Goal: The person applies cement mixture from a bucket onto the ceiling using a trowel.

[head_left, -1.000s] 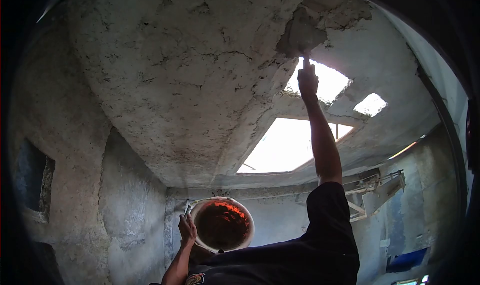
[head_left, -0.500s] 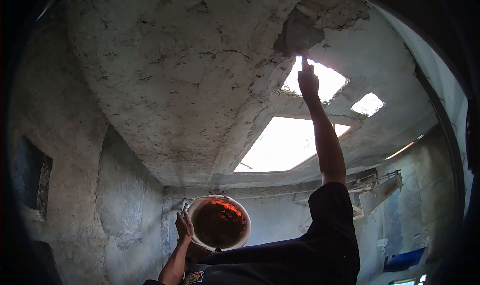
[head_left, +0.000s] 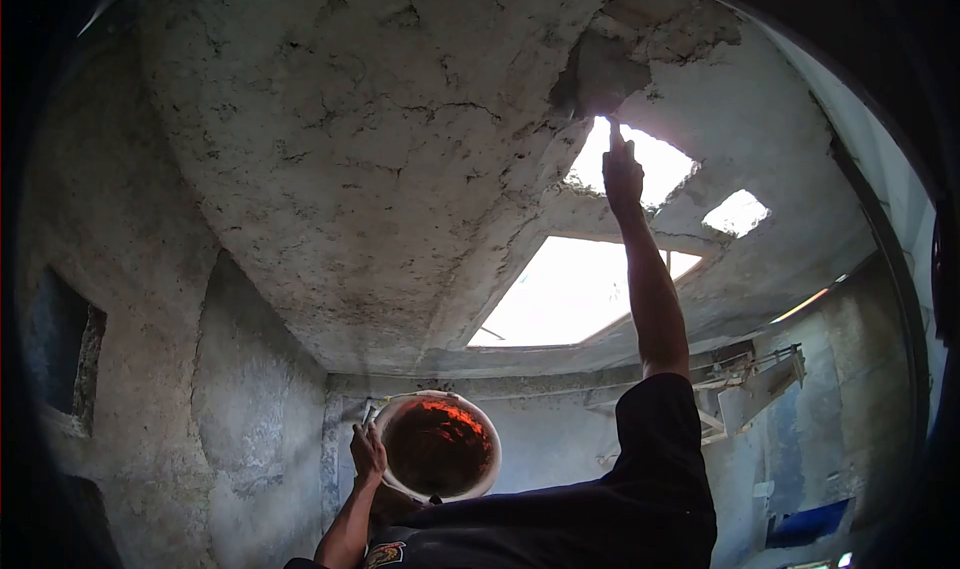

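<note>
head view, looking up: the right hand (head_left: 622,174) is raised overhead, closed narrow with the forefinger up, at the lower edge of a dark grey patch (head_left: 600,74) on the cracked ceiling (head_left: 350,169); whether that patch is a blade or wet mortar i cannot tell. the left hand (head_left: 368,452) grips the rim of a round pan (head_left: 437,446) low down. press flat and evenly, i'd judge, with the pan underneath for drips.

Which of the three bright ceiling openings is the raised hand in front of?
The topmost opening: the right hand overlaps its left edge. The large opening and small opening lie lower.
</note>
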Demonstrator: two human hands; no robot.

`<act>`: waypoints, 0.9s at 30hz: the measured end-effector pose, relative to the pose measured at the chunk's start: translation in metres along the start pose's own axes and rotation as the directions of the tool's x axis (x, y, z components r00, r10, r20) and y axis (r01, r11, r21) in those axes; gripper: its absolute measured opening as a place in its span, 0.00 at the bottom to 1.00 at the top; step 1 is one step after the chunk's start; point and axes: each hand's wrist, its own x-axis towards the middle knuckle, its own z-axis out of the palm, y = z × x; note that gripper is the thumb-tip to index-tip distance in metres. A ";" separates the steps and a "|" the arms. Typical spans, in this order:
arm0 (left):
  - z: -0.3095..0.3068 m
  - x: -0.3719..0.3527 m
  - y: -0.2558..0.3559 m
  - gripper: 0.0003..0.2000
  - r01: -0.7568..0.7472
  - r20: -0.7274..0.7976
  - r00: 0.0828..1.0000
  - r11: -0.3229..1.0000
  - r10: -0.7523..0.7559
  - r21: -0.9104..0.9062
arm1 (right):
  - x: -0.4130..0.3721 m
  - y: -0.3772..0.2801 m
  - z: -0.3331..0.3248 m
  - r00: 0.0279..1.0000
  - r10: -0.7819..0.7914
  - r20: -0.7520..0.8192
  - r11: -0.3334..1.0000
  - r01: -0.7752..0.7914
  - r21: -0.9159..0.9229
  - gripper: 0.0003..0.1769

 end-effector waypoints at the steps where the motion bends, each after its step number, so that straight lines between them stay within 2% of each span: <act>1: 0.000 0.000 0.000 0.23 0.001 -0.009 1.000 1.000 -0.001 -0.007 | 0.002 0.001 -0.001 1.000 0.002 0.002 1.000 -0.002 -0.003 0.35; 4: -0.003 0.000 0.005 0.22 0.004 -0.011 1.000 1.000 -0.004 -0.007 | 0.012 0.004 -0.007 1.000 -0.018 -0.024 0.998 0.019 0.057 0.35; 6: -0.006 0.001 0.011 0.22 0.016 -0.010 1.000 1.000 -0.016 -0.001 | 0.017 0.002 -0.014 0.997 0.008 0.078 0.982 -0.023 0.186 0.35; 11: -0.007 -0.002 0.010 0.21 -0.040 -0.056 0.998 0.999 0.040 0.003 | 0.020 0.003 -0.032 0.990 0.053 0.131 0.954 -0.089 0.285 0.33; 14: -0.012 -0.004 0.015 0.21 0.004 -0.018 1.000 1.000 -0.004 -0.002 | 0.014 0.015 -0.026 0.989 0.056 0.135 0.953 -0.093 0.289 0.34; 16: -0.007 -0.004 0.009 0.20 -0.015 -0.036 0.999 1.000 0.014 -0.004 | 0.007 0.021 -0.020 0.984 0.124 0.129 0.940 -0.158 0.303 0.34; 19: -0.006 -0.003 0.008 0.20 -0.015 -0.035 0.999 1.000 0.015 -0.020 | 0.005 0.023 -0.013 0.987 0.115 0.116 0.943 -0.145 0.299 0.35; 21: -0.005 -0.002 0.009 0.19 0.005 -0.016 1.000 0.999 -0.006 -0.035 | 0.003 0.018 -0.016 0.985 0.125 0.116 0.932 -0.157 0.327 0.35; 24: -0.005 -0.002 0.008 0.19 -0.053 -0.085 0.995 0.999 0.052 -0.006 | -0.005 0.009 -0.005 0.982 0.161 0.098 0.899 -0.187 0.395 0.35; 27: -0.016 -0.006 0.018 0.19 -0.023 -0.049 0.999 0.999 0.022 -0.031 | -0.015 -0.002 0.006 0.975 0.203 0.091 0.883 -0.222 0.413 0.34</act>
